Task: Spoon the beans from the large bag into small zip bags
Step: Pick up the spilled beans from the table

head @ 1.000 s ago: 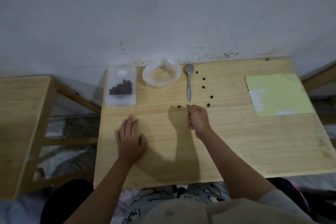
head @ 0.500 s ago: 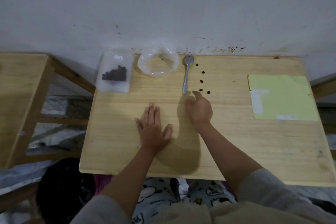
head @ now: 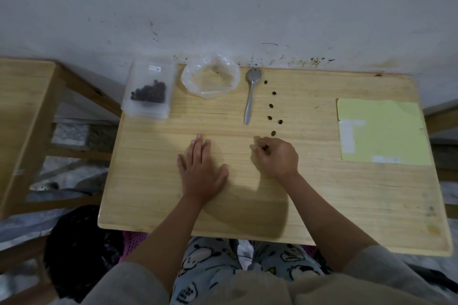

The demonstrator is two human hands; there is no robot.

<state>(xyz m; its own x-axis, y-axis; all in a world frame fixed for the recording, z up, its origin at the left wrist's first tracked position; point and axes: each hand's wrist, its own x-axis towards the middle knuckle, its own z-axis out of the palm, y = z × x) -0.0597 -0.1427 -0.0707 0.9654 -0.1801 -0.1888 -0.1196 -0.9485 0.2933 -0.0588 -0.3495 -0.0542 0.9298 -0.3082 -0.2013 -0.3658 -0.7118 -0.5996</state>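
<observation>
Head view: we had our left hand [head: 202,171] flat on the wooden table [head: 347,205], palm down, fingers straight & together, holding nothing. Our right hand [head: 276,157] sat just right of it, apart from it, fingers curled w/ a dark bean [head: 266,148] pinched at the fingertips. Loose beans [head: 273,119] lay in a curved line on the table, far of the right hand, running from near the hand up toward the far edge. The spoon [head: 250,96] lay just left of that line, bowl at the far end, handle pointing near, untouched. Left of the spoon sat the large clear bag [head: 210,78], mouth open & rolled down; we couldn't tell if any beans were left inside. Further left, at the table's far-left corner & partly overhanging it, lay a stack of small zip bags [head: 148,91], top one w/ a cluster of dark beans in it. A yellow-green sheet [head: 381,131] lay at the right side, well apart from both hands.
</observation>
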